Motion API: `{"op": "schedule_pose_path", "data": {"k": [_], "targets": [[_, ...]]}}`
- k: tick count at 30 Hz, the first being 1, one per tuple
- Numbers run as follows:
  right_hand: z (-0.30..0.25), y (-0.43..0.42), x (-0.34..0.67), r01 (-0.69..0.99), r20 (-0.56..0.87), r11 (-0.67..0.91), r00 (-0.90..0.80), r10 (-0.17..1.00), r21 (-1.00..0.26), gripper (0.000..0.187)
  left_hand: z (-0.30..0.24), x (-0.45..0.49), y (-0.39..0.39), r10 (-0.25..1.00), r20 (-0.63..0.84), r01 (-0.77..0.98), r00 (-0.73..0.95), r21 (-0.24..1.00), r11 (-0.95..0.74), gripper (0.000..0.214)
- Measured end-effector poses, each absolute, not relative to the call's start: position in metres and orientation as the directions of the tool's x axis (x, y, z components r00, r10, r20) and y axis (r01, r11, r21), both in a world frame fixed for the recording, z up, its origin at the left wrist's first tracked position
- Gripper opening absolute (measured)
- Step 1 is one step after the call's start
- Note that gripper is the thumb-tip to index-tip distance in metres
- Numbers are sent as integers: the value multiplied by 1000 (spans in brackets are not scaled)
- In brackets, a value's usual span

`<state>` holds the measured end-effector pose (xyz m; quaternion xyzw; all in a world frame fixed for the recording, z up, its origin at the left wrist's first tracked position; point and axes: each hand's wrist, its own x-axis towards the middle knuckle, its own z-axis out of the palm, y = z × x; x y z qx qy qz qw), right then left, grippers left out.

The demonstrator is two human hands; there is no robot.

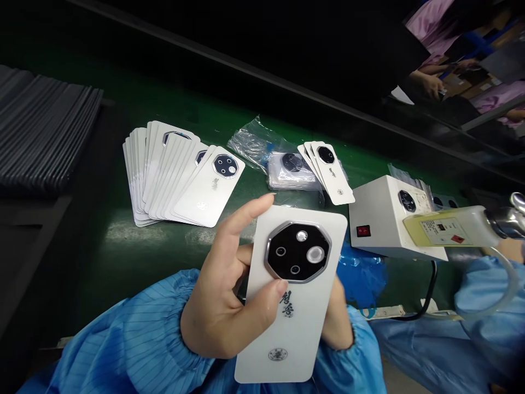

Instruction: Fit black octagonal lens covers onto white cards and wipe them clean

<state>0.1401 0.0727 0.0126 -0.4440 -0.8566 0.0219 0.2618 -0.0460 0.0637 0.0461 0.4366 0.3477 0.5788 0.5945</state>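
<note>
My left hand (229, 290) grips a white phone back cover (303, 334) close in front of me, its thumb on the face below the lens area and its index finger stretched past the upper left corner. The cover has a black octagonal camera window with a silver rim, dark lettering and a small round emblem. Behind its right edge is my right hand (338, 317); only the wrist side shows, and its fingers are hidden. Beyond the left hand lies a fanned stack of similar white covers (197, 191).
A smaller fan of covers (334, 178) lies beside a plastic-wrapped stack (293, 178) and clear film (254, 142). To the right stand a white box with a red switch (381, 219) and a bottle of yellow liquid (447, 229). Grey trays (45, 131) are piled left. A blue-sleeved person (484, 301) is at right.
</note>
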Motion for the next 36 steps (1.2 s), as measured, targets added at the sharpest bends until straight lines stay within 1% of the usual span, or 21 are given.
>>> {"op": "schedule_pose_path", "data": {"k": [2,4,5,6,7,9,13,15,17,21,28,36], "targets": [[13,75,157,758,418,487,-310,854,-433,36,44,-47,66,987,105,-389,120,920,-51,62],[19,78,170,678,452,409,-127,883,-610,45,41,-46,68,984,105,-383,146,923,-41,60],[24,79,174,617,479,413,-67,875,-669,47,39,-46,69,982,98,-371,158,928,-33,60],[29,79,174,564,510,443,-44,859,-697,48,38,-46,70,981,90,-357,173,934,-22,59],[34,80,172,527,532,478,-56,845,-702,49,36,-45,71,978,81,-343,192,939,-10,58],[44,80,162,525,553,539,-149,820,-658,49,33,-44,72,973,54,-333,225,943,24,56],[54,80,139,668,527,604,-355,772,-434,46,28,-41,72,962,-3,-353,273,930,103,49],[56,82,134,707,523,617,-401,752,-346,45,27,-40,72,961,-2,-356,278,928,105,46],[57,83,132,721,525,623,-419,741,-304,45,26,-39,72,962,17,-344,271,936,81,45],[58,84,132,721,535,637,-436,724,-274,43,26,-39,72,960,46,-296,277,954,39,46],[61,84,131,715,540,645,-442,716,-270,40,26,-40,72,961,60,-222,271,975,2,45],[63,83,134,711,525,660,-475,706,-244,42,27,-40,71,963,44,-158,266,987,-1,45]]}}
